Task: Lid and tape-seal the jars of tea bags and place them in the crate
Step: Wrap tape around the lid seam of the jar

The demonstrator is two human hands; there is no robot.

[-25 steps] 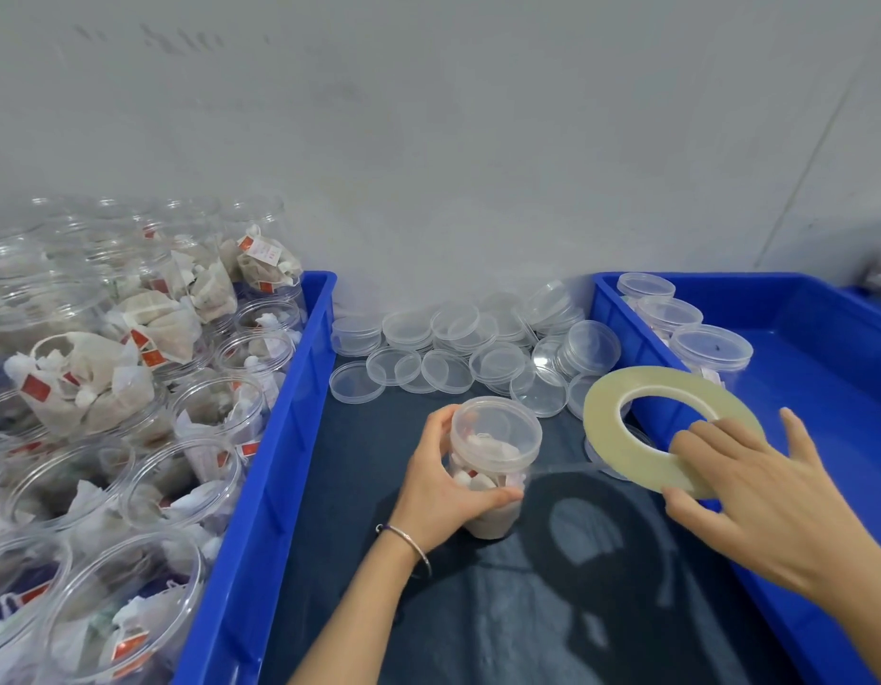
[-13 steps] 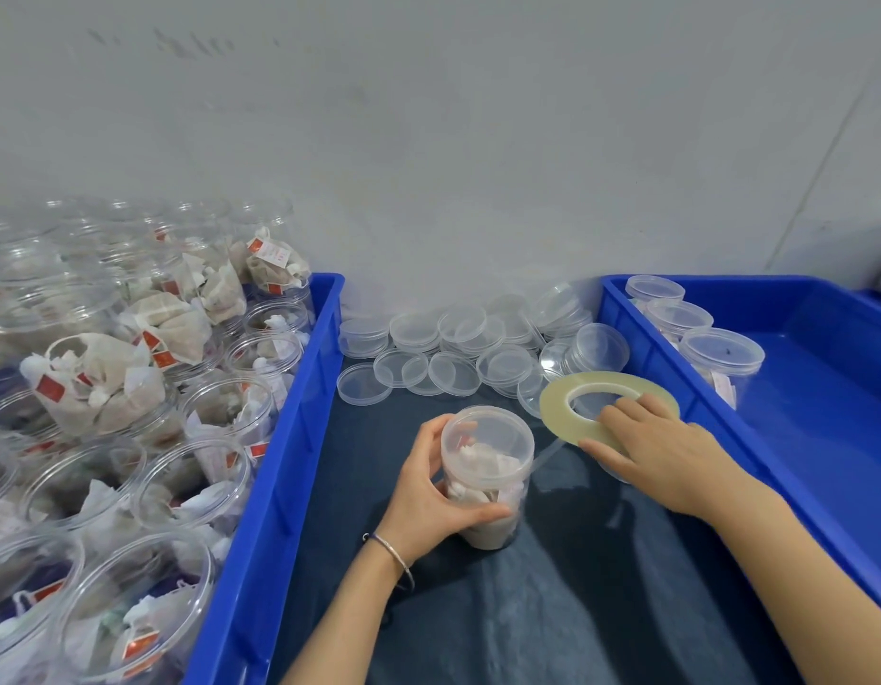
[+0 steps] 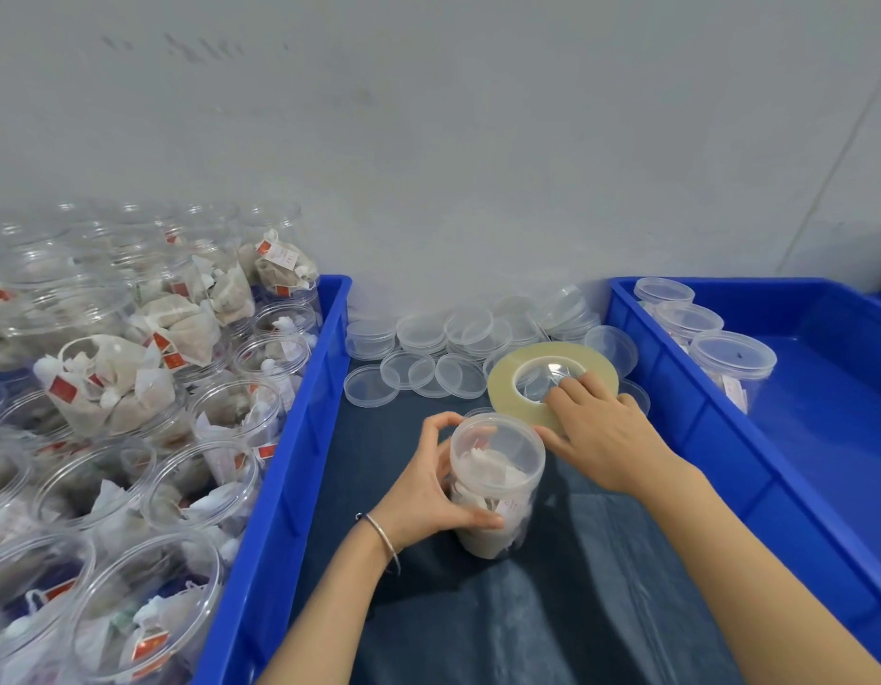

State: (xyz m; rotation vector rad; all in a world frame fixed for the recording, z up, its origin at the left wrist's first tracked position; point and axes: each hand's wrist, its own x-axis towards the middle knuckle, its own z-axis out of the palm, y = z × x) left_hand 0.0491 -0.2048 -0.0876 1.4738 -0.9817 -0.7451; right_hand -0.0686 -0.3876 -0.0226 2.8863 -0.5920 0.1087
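A clear lidded jar of tea bags (image 3: 498,482) stands upright on the dark cloth in the middle. My left hand (image 3: 428,491) grips its left side, thumb low across the front, fingers curled by the lid. A flat roll of clear tape (image 3: 552,383) is right behind the jar, held by my right hand (image 3: 601,432), with fingers in its hole and thumb under its near edge beside the jar's lid. The blue crate (image 3: 685,417) on the right holds three lidded jars (image 3: 732,363) in its far left corner.
The blue crate (image 3: 285,487) on the left is packed with several open jars of tea bags (image 3: 117,388). Several loose clear lids (image 3: 423,368) lie on the cloth by the grey wall behind the tape roll.
My right hand has brought the tape roll leftward from over the right crate's edge to just behind the jar's lid. The left hand has kept its grip on the jar.
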